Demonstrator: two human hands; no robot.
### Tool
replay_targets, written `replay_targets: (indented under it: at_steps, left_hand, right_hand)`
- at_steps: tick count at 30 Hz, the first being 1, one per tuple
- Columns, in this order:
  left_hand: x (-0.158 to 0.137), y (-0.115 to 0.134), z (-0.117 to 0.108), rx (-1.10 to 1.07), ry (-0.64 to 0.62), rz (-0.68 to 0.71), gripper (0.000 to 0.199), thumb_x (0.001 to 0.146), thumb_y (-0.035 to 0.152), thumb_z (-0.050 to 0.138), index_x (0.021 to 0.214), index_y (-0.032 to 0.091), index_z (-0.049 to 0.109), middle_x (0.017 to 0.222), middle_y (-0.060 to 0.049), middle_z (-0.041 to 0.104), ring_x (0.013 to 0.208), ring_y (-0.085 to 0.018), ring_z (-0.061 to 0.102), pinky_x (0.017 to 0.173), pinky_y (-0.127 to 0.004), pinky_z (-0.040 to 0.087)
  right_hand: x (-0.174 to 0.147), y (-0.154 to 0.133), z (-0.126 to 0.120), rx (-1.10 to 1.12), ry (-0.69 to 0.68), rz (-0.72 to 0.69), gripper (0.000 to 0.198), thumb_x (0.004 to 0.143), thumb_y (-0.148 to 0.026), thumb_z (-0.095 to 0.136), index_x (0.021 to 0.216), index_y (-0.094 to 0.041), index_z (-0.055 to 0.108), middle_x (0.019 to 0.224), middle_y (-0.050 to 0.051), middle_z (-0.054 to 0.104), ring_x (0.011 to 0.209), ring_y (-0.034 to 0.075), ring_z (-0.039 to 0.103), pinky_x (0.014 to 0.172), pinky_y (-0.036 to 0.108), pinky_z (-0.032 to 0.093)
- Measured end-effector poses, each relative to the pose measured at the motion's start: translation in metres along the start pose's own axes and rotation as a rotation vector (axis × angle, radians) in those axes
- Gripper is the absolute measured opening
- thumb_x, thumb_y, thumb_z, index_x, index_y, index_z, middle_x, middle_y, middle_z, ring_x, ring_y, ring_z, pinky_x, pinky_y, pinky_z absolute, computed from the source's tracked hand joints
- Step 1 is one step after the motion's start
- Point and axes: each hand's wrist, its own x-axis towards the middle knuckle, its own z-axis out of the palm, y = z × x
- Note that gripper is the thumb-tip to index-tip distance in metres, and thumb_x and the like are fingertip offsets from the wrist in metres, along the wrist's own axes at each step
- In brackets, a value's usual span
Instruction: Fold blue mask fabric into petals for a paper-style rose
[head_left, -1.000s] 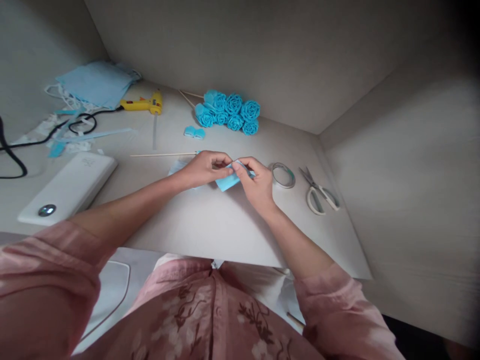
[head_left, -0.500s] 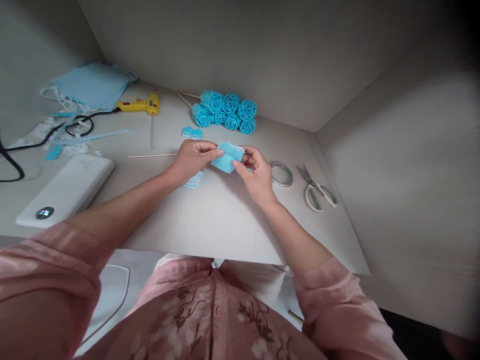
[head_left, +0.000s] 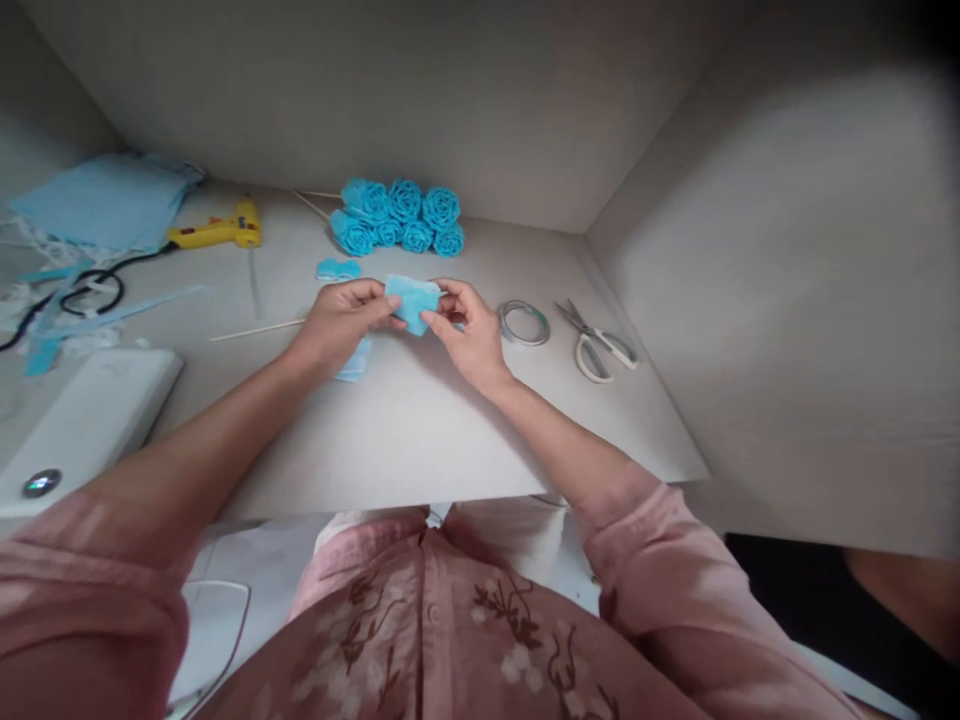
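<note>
View swung right — fingers (head_left: pixel 436 323) partly hide the blue square (head_left: pixel 414 300).

Thin square of soft blue fabric (head_left: pixel 412 303) I hold: light sky blue, plain, paler along its upper edge.
Ruffled, rose-shaped blue flowers (head_left: pixel 416 236): vivid turquoise, swirled with darker folds.
My loose pink cloth shirt (head_left: pixel 450 612): dusty pink, patterned with brown sprigs and whitish blossoms.
Pistol-shaped yellow plastic glue gun (head_left: pixel 244 227): bright yellow, orange trigger, black cord (head_left: pixel 146 255).
Soft, flat pale-blue masks (head_left: pixel 105 200): pale blue, white loops.
Slim metal scissors (head_left: pixel 589 328) with looped handles: grey blades, handles off-white.
Flat, white, box-shaped power bank (head_left: pixel 97 415): white, dark round display (head_left: pixel 41 483).
</note>
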Motion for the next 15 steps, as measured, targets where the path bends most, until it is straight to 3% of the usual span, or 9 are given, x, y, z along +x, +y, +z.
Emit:
replay_targets:
  at_steps: [4,9,12,15]
  left_hand:
    - [-0.001,0.001,0.001,0.031,-0.049,0.032,0.033,0.065,0.034,0.085,0.093,0.018,0.076,0.089,-0.002,0.075,0.079,-0.016,0.069,0.081,-0.029,0.055]
    - [-0.001,0.0,0.003,0.034,0.005,0.024,0.023,0.066,0.034,0.085,0.081,0.017,0.076,0.081,-0.002,0.075,0.076,-0.015,0.069,0.078,-0.028,0.056]
    - [0.0,0.001,0.003,-0.039,0.035,0.025,0.022,0.066,0.03,0.085,0.081,0.017,0.076,0.083,-0.002,0.075,0.075,-0.014,0.069,0.076,-0.027,0.058]
    - [0.002,0.002,0.002,-0.098,0.056,0.008,0.021,0.064,0.027,0.086,0.078,0.017,0.075,0.08,-0.001,0.075,0.073,-0.014,0.069,0.073,-0.026,0.059]
  right_hand:
    - [-0.002,-0.002,0.004,-0.01,0.001,-0.01,0.035,0.086,-0.038,0.064,0.117,-0.022,0.06,0.087,-0.001,0.067,0.082,0.013,0.062,0.079,0.027,0.05]
    - [0.007,-0.009,-0.003,-0.074,-0.06,-0.042,0.03,0.088,-0.033,0.061,0.116,-0.022,0.062,0.09,-0.001,0.069,0.083,0.012,0.062,0.076,0.025,0.049]
    - [0.021,-0.011,-0.036,-0.213,-0.042,-0.062,0.03,0.092,-0.032,0.055,0.12,-0.022,0.061,0.092,-0.001,0.07,0.085,0.012,0.063,0.076,0.024,0.048]
    - [0.027,-0.009,-0.095,-0.569,0.006,-0.018,0.033,0.097,-0.033,0.046,0.124,-0.02,0.059,0.106,0.004,0.072,0.095,0.015,0.065,0.083,0.027,0.05]
